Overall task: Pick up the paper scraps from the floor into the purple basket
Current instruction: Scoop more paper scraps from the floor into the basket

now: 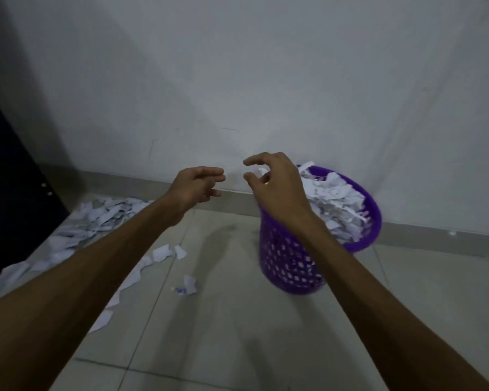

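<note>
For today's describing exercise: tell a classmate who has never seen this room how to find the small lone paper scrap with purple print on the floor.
Start at the purple basket standing by the wall. Look left of its base, across the bare floor tile. There lies the small scrap, apart from the long trail of scraps further left; alone among them, it has purple print beside it.

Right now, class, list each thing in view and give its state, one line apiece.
purple basket: upright, heaped with paper
paper in basket: piled to the rim
paper scraps on floor: scattered, not yet picked up
left hand: raised, fingers loosely curled, holding nothing
right hand: above basket, fingers relaxed, holding nothing
</note>
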